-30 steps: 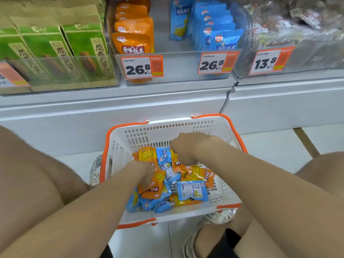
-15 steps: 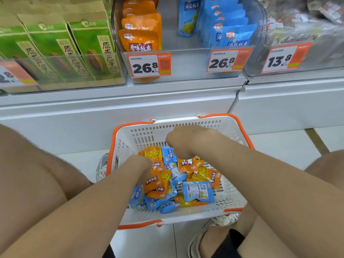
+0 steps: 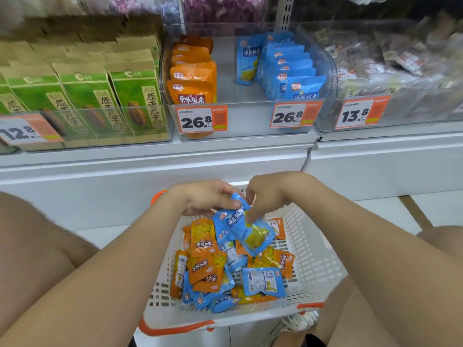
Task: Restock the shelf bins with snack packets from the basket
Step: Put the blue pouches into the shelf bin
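A white basket with orange trim stands on the floor between my knees, holding several orange and blue snack packets. Above its far end my left hand grips blue packets, thumb on top. My right hand meets them from the right, its fingertips pinching the same blue bundle. On the shelf, a clear bin holds a row of orange packets on the left and a row of blue packets on the right.
Green seed boxes fill the bin to the left, and mixed wrapped snacks fill the bin to the right. Price tags front each bin. A white shelf base runs behind the basket. My shoe shows below it.
Both hands have risen out of the packet pile and come together above the basket's far end, lifting blue packets. The view has tilted up toward the shelf.
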`<action>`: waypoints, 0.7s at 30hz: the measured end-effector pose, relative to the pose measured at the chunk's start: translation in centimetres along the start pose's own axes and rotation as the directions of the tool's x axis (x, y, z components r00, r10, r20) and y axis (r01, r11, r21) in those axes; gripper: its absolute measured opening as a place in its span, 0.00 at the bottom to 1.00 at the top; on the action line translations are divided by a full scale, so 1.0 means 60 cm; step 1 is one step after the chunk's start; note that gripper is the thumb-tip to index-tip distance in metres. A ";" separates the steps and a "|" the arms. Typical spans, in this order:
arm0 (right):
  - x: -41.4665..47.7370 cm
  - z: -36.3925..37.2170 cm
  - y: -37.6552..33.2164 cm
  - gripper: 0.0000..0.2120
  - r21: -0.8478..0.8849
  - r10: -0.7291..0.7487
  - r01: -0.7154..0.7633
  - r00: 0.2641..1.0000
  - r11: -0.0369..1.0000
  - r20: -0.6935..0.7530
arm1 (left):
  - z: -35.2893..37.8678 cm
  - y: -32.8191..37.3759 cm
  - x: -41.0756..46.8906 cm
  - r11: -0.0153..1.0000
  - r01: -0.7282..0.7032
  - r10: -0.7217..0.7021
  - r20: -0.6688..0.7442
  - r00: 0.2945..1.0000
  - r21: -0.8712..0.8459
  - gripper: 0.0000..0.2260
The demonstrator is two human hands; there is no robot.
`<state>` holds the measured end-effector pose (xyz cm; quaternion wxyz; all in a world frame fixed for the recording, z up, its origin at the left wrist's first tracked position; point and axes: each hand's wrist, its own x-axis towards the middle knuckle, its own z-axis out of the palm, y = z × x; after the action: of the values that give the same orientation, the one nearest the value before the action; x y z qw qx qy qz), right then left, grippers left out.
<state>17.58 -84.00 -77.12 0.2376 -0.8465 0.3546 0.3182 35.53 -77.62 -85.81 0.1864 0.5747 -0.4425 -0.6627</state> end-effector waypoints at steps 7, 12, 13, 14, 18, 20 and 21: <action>-0.029 -0.054 0.048 0.20 0.398 -0.030 0.185 0.930 0.899 -0.366 | 0.006 0.056 -0.022 0.752 -0.491 0.330 -0.393 0.858 -0.440 0.28; -0.038 -0.075 0.069 0.21 0.581 -0.009 0.365 0.851 0.728 -0.525 | 0.028 0.095 -0.033 0.780 -0.555 0.413 -0.427 0.804 -0.290 0.31; -0.042 -0.079 0.070 0.20 0.588 -0.025 0.396 0.843 0.705 -0.538 | 0.034 0.107 -0.036 0.774 -0.579 0.420 -0.477 0.772 -0.256 0.29; -0.048 -0.083 0.068 0.20 0.585 -0.041 0.425 0.830 0.690 -0.556 | 0.038 0.118 -0.038 0.765 -0.604 0.429 -0.523 0.736 -0.224 0.27; -0.069 -0.104 0.062 0.16 0.463 -0.015 0.491 0.697 0.738 -0.717 | 0.046 0.168 -0.056 0.739 -0.671 0.461 -0.685 0.565 -0.056 0.20; -0.080 -0.123 0.065 0.13 0.436 0.048 0.485 0.626 0.758 -0.779 | 0.052 0.199 -0.063 0.702 -0.710 0.502 -0.749 0.433 0.061 0.18; -0.085 -0.133 0.067 0.13 0.442 0.088 0.489 0.590 0.753 -0.803 | 0.053 0.218 -0.065 0.680 -0.722 0.528 -0.768 0.362 0.127 0.18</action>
<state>14.72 -89.29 -68.77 0.3602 -0.8043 0.4000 -0.2516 30.23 -80.52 -73.18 0.6568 0.5537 -0.4265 -0.2830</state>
